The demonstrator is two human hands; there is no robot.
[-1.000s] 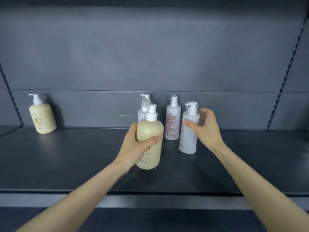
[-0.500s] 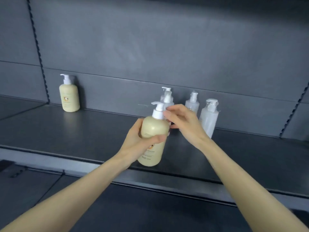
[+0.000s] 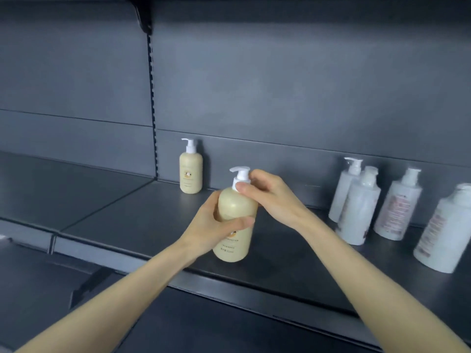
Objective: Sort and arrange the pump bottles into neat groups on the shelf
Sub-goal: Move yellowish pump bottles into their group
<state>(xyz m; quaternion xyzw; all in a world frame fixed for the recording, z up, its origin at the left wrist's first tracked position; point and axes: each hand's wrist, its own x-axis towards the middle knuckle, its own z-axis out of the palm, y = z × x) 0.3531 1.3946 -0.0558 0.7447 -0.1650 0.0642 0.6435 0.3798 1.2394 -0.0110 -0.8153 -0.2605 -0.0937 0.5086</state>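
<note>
A cream pump bottle (image 3: 235, 212) with a white pump is held upright just above the dark shelf (image 3: 132, 220). My left hand (image 3: 214, 225) grips its body from the left. My right hand (image 3: 265, 194) pinches the white pump neck from the right. A second cream pump bottle (image 3: 191, 171) stands against the back wall to the left. Several white pump bottles stand to the right: two close together (image 3: 356, 207), one with red print (image 3: 397, 212), and one (image 3: 443, 230) near the frame's right edge.
A slotted upright post (image 3: 152, 98) divides the back panel, with a bracket at its top. Another shelf section (image 3: 51, 189) lies to the left. The front lip of the shelf (image 3: 254, 284) runs below the held bottle, with a lower shelf beneath.
My right hand left the white bottle and took the pump of the cream bottle. The held bottle has travelled left, away from the white bottles, nearer the other cream bottle. The view swung left.
</note>
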